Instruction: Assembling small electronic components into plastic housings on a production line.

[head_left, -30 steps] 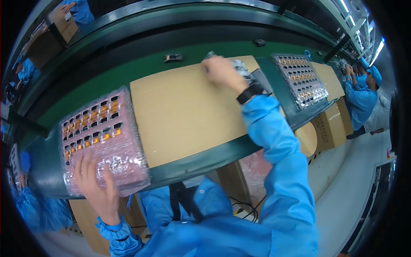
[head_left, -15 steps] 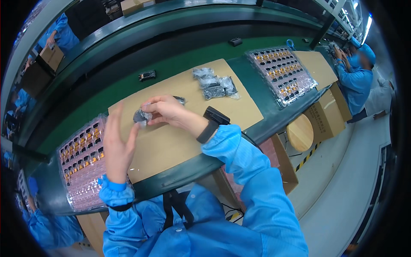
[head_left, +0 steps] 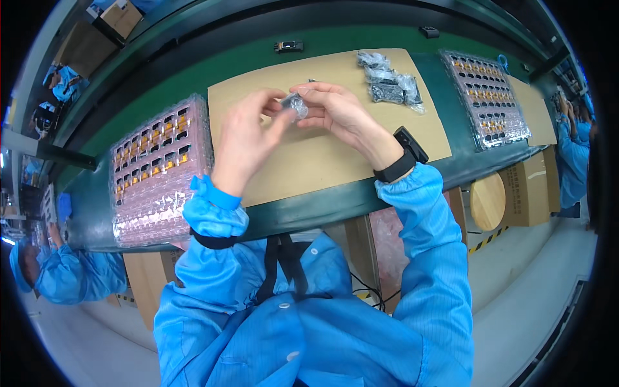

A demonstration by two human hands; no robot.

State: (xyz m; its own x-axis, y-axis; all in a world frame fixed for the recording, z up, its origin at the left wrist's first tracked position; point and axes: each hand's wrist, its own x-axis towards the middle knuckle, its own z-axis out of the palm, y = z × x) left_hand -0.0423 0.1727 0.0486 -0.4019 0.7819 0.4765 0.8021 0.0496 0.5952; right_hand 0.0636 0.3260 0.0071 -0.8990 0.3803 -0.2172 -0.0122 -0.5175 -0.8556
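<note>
Over a flat cardboard sheet (head_left: 322, 164), a small dark part in clear plastic wrap (head_left: 296, 107) is held up between both hands. My left hand (head_left: 248, 132) pinches it from the left with thumb and fingers. From the other side, the bent fingers of my right hand (head_left: 342, 116) grip it too; the fingers hide much of its shape. Just beyond the right hand, the edge of a dark item shows on the sheet, mostly hidden. Several dark parts in clear plastic bags (head_left: 390, 84) lie in a heap on the sheet's far right.
A clear tray of black and orange parts (head_left: 155, 171) sits at left, a similar tray (head_left: 487, 97) at right. Dark devices (head_left: 288, 46) (head_left: 429, 31) lie on the green bench. A round wooden stool (head_left: 488, 201) and a cardboard box (head_left: 532, 187) stand at right; other people work on both sides.
My left hand, open and apart from the part before, has closed on it. The right hand still holds the part. The whole view has shifted, with the bench items now farther right and higher.
</note>
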